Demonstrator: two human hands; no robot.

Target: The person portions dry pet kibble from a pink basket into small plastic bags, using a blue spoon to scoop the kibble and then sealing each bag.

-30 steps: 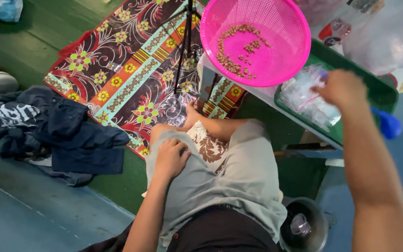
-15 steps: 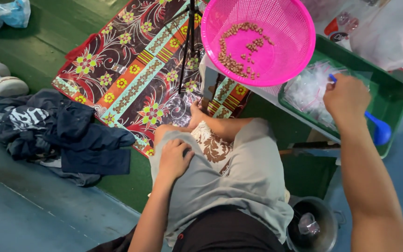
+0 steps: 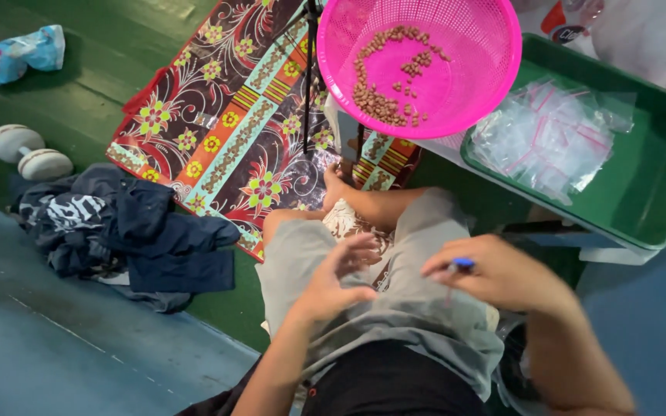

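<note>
over the lap | right hand (image 3: pixel 502 273) fingers pinched on a blue-tipped clear bag (image 3: pixel 460 266) | left hand (image 3: pixel 333 281) fingers spread, empty | bag looks unfilled; beans (image 3: pixel 387 85) remain in pink basket (image 3: pixel 464 46), spare bags (image 3: pixel 549 135) in green tray (image 3: pixel 657 192)

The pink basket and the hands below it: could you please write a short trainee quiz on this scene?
1. True or false: the pink basket holds small brown pieces.
2. What lies in the green tray? A) clear zip bags B) dumbbells C) folded clothes
3. Which hand holds something with a blue end, and where are both hands?

Key
1. True: brown pieces lie scattered in it.
2. A: a heap of clear zip bags.
3. The right hand, with the blue end at its fingertips; what the thing is cannot be told. Left hand and right hand are over the lap, fingers of the left spread.
</note>
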